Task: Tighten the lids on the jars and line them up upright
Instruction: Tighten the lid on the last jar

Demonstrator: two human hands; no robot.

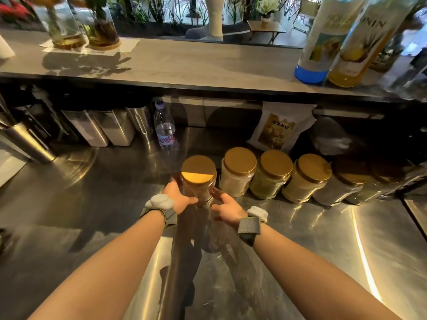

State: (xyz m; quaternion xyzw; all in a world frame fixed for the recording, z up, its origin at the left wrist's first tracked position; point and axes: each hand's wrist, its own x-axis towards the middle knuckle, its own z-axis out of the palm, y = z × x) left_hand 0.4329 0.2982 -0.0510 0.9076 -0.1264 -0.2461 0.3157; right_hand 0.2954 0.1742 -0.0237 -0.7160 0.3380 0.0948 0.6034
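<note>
A clear jar (199, 189) with brownish contents and a gold lid (198, 169) stands upright on the steel counter (111, 204). My left hand (179, 197) grips its left side and my right hand (227, 209) holds its right side, thumbs toward me. To its right runs a row of several upright gold-lidded jars: a white-filled one (236, 177), a greenish one (270, 181), a tan one (305, 183) and darker ones (342, 188) further right in shadow. The held jar stands at the left end of that row, close to the white-filled jar.
A plastic water bottle (165, 128) stands behind the held jar. Metal canisters (108, 128) stand at the back left, a white printed bag (280, 128) behind the row. A raised shelf (184, 63) above carries syrup bottles (346, 42) and glass vases (101, 28).
</note>
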